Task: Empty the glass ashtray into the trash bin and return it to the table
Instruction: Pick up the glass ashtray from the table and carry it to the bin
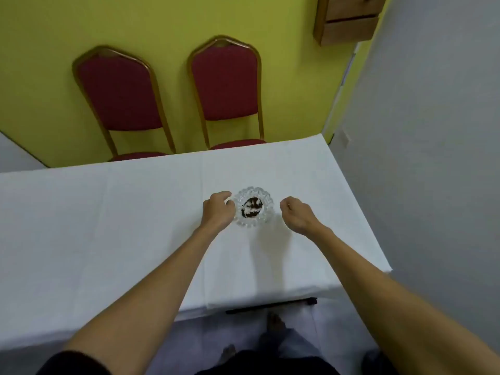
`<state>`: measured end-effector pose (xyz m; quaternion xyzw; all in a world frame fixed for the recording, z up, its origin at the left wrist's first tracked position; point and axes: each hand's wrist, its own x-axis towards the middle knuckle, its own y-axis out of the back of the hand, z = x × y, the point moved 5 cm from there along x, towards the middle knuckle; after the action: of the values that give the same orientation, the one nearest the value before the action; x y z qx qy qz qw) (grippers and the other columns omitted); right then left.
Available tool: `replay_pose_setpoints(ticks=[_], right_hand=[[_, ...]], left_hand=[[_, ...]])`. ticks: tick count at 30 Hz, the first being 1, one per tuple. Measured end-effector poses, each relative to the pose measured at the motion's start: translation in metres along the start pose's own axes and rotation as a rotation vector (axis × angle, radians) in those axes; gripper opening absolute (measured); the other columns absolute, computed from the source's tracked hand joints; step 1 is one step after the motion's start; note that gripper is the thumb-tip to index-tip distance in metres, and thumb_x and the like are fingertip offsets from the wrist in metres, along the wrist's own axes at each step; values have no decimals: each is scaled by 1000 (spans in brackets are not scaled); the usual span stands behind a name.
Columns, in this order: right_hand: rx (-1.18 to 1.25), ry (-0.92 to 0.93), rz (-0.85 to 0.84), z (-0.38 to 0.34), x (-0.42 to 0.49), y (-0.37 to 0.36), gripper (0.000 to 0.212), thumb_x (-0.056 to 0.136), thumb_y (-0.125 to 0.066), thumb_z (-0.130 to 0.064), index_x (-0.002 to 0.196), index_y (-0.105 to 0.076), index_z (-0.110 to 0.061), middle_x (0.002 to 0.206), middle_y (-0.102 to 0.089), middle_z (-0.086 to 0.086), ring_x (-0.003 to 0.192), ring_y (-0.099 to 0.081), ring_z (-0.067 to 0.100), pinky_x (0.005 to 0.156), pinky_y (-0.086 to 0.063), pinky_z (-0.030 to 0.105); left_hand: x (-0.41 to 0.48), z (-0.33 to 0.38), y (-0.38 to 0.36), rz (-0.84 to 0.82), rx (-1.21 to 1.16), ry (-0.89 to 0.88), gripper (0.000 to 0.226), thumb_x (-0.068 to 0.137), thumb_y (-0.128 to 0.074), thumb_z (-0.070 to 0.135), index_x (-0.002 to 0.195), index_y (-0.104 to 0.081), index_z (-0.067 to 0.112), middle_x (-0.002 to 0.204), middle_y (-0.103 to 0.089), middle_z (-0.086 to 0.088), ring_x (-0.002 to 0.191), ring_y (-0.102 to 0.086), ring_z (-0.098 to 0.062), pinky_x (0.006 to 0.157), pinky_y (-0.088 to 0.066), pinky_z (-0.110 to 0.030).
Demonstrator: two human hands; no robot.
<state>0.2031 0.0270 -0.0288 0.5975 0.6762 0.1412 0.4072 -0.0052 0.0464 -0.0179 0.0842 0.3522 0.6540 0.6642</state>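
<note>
Ashtray (252, 207) sits on the table (135, 226), dark ash inside, not yet emptied. Left hand (218, 211) curls against its left rim; right hand (296, 214), loosely curled and empty, hovers just right of it. No bin in view.

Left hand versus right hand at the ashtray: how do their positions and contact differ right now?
The left hand sits against the glass ashtray, fingers curled at its rim; the right hand is apart from it, with bare tablecloth between. The left hand overlaps the ashtray's edge; the right hand overlaps nothing. Both are loosely curled, flanking the ashtray, which rests on the table and holds dark ash. Neither has lifted it.
</note>
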Motion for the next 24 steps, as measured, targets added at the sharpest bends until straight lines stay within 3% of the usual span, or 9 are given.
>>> replay_pose_setpoints(ticks=[2, 4, 7, 11, 15, 18, 20, 22, 24], right_hand=[[1, -4, -8, 3, 13, 3, 27, 98, -31, -12, 71, -33, -11, 79, -48, 9, 75, -43, 27, 63, -32, 33], [-12, -30, -51, 3, 25, 0, 27, 97, -32, -11, 70, -35, -13, 82, -55, 12, 77, -51, 29, 65, -36, 32], [-1, -5, -89, 2, 41, -11, 24, 99, -32, -15, 80, -45, -9, 100, -68, 22, 93, -67, 38, 76, -49, 39], [3, 3, -78, -3, 50, -20, 27, 97, -36, -8, 98, -61, 4, 109, -69, 24, 106, -62, 42, 85, -50, 42], [74, -70, -37, -4, 51, -32, 27, 92, -43, -11, 112, -58, -2, 120, -62, 23, 111, -57, 43, 84, -48, 39], [106, -143, -58, -3, 43, -38, 38, 92, -45, -8, 129, -46, -3, 131, -44, 22, 110, -56, 43, 84, -45, 39], [118, -161, -62, -1, 37, -39, 40, 91, -44, -6, 131, -44, -4, 131, -42, 22, 108, -54, 41, 84, -43, 37], [160, -164, -36, 0, 29, -38, 39, 91, -44, -7, 130, -46, -4, 128, -46, 21, 98, -51, 34, 80, -41, 34], [210, -155, 16, 1, 17, -37, 36, 91, -45, -10, 127, -48, -5, 123, -53, 21, 96, -54, 33, 77, -41, 33]], left_hand=[[10, 2, -5, 33, -25, 45, 32, 92, -43, 7, 110, -68, 15, 110, -65, -8, 101, -60, -32, 76, -45, -29], [19, -1, -13, 61, 0, 89, 28, 86, -39, 1, 69, -43, 23, 72, -39, 3, 62, -36, -18, 56, -25, -26], [26, -6, -27, 65, 29, 159, 19, 81, -38, 0, 73, -38, 17, 73, -34, 1, 67, -29, -17, 58, -23, -31], [31, -11, -43, 59, -1, 228, 25, 80, -37, -3, 65, -35, 17, 65, -33, -1, 58, -25, -17, 52, -17, -28], [38, -17, -43, 62, -77, 313, 31, 75, -34, -3, 59, -26, 22, 59, -32, 1, 67, -29, -19, 53, -16, -30], [39, -24, -39, 73, -138, 377, 21, 79, -41, 6, 62, -47, 17, 66, -52, -11, 58, -53, -24, 52, -38, -30], [39, -32, -41, 62, -168, 378, 18, 85, -47, 16, 72, -60, 12, 75, -67, -14, 69, -72, -29, 66, -59, -38], [33, -32, -42, 48, -184, 326, 25, 89, -47, 24, 75, -62, 11, 75, -65, -12, 72, -71, -30, 74, -60, -43], [24, -25, -39, 47, -139, 252, 33, 94, -41, 30, 73, -58, 11, 73, -59, -10, 67, -58, -26, 62, -50, -36]])
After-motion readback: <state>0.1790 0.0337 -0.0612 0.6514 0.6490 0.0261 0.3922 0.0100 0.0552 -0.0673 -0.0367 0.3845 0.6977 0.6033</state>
